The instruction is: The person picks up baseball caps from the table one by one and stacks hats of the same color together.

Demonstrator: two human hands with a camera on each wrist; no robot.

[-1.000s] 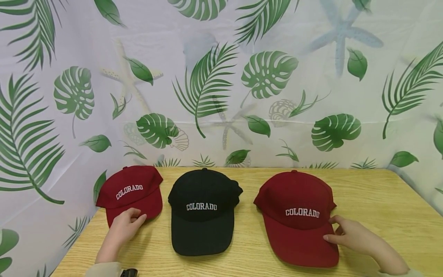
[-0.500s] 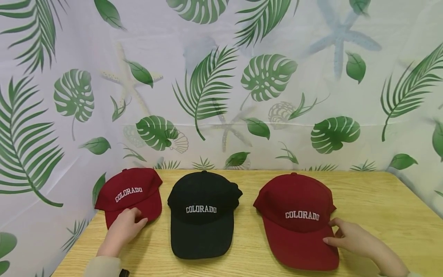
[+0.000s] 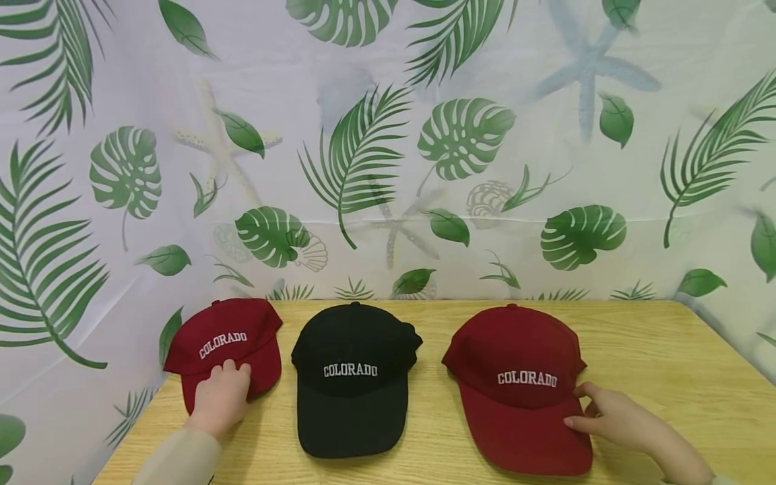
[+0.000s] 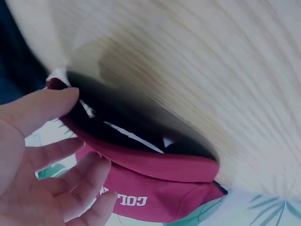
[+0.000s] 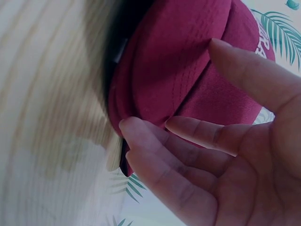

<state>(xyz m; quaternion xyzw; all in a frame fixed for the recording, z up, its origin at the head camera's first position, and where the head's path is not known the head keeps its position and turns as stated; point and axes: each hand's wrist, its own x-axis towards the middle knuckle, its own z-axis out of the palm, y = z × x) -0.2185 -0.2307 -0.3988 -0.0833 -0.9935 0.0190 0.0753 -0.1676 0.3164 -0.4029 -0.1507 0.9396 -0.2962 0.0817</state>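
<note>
Three caps lettered COLORADO stand in a row in the head view. My left hand (image 3: 221, 397) is at the brim of the left red cap (image 3: 221, 333). In the left wrist view its thumb (image 4: 51, 106) lies against the dark underside, the other fingers over the top, pinching the brim. The black cap (image 3: 353, 377) in the middle is untouched. My right hand (image 3: 618, 417) rests against the side of the right red cap (image 3: 515, 364), thumb on the brim and forefinger near the crown. Its fingers (image 5: 164, 179) look loosely bent in the right wrist view, along the cap's edge.
The caps stand on a light wood-grain table (image 3: 642, 343). Behind and to the left hangs a white cloth (image 3: 267, 162) printed with green leaves and starfish. Bare tabletop shows between the black cap and the right red cap.
My left hand has turned on the brim, so its thumb is now hidden in the head view. The head view has shifted slightly. My right hand and the caps keep their places.
</note>
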